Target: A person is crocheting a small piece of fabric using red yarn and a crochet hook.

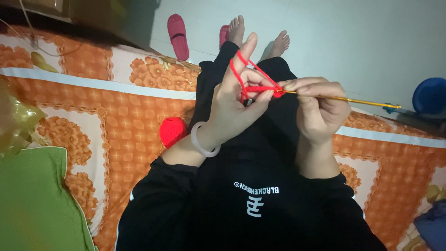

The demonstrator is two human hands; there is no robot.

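Observation:
My left hand (pixel 241 95) is raised with red yarn (pixel 248 76) wound over the index finger and pinched between thumb and fingers. A pale bangle (pixel 203 141) circles that wrist. My right hand (pixel 318 107) grips a gold crochet hook (pixel 348 100) whose tip meets a small red stitch (pixel 278 92) right by the left fingers. A red ball of yarn (pixel 173 131) lies on the bedspread beside my left forearm. I wear black clothes.
An orange floral bedspread (pixel 107 116) covers the bed I sit on. A green cloth (pixel 35 195) lies at lower left. Pink slippers (pixel 178 35) and my bare feet (pixel 260 35) are on the pale floor. A blue round object (pixel 429 95) sits at right.

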